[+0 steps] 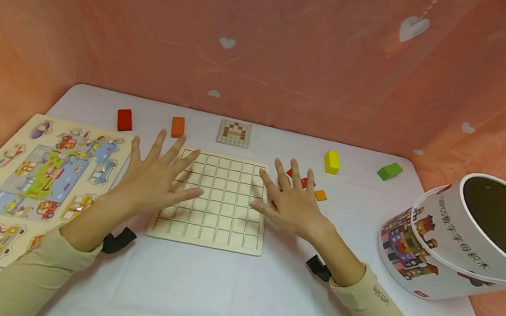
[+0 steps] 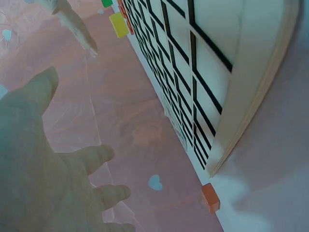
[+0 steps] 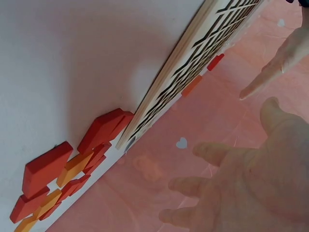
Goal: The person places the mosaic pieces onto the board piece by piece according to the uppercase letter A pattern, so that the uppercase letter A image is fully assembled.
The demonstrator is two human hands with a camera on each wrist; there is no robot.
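Both hands hover palm down with fingers spread, holding nothing. My left hand (image 1: 150, 177) is over the left edge of a wooden grid board (image 1: 211, 201); its palm and thumb (image 2: 43, 87) show in the left wrist view. Past the board's right edge is my right hand (image 1: 293, 200), seen apart from the table in the right wrist view. Beneath and beyond its fingers lie several red tiles (image 3: 48, 166) and orange tiles (image 3: 75, 168), partly hidden in the head view. A small pattern card (image 1: 234, 133) with a pixel picture lies behind the board.
A wooden vehicle puzzle (image 1: 48, 178) lies at left. Along the back stand a red block (image 1: 124, 120), an orange block (image 1: 178, 127), a yellow block (image 1: 332, 162) and a green block (image 1: 390, 171). A white printed bucket (image 1: 458, 240) stands at right. Pink curtains (image 1: 271, 45) surround the table.
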